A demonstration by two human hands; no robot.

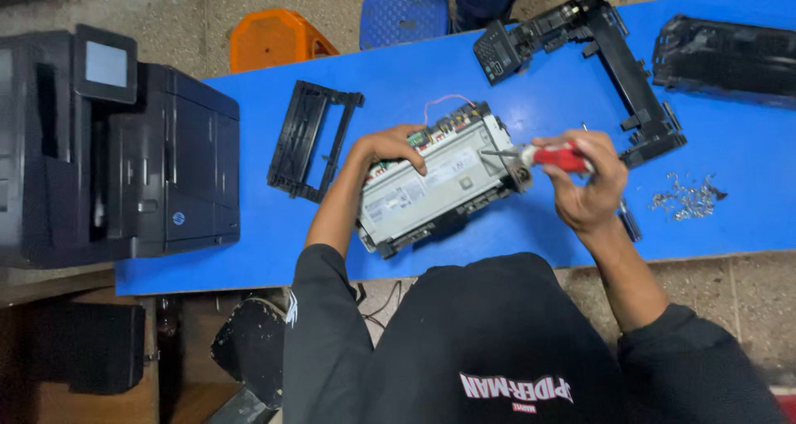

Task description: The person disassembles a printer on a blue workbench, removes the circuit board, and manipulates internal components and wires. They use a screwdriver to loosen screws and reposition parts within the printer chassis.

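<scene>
Flanking the metal printer unit point(435, 184): black printer point(116, 150), loose screws point(686, 198).

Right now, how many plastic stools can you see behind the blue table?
2: an orange stool at the table's far edge, left, and a blue stool just right of it. Others may be hidden.

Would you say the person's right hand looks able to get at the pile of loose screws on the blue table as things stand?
Probably yes, but not freely: the pile of screws lies apart on the bare blue table, just beyond the right hand, with nothing between. That hand is busy gripping a red-handled screwdriver.
</scene>
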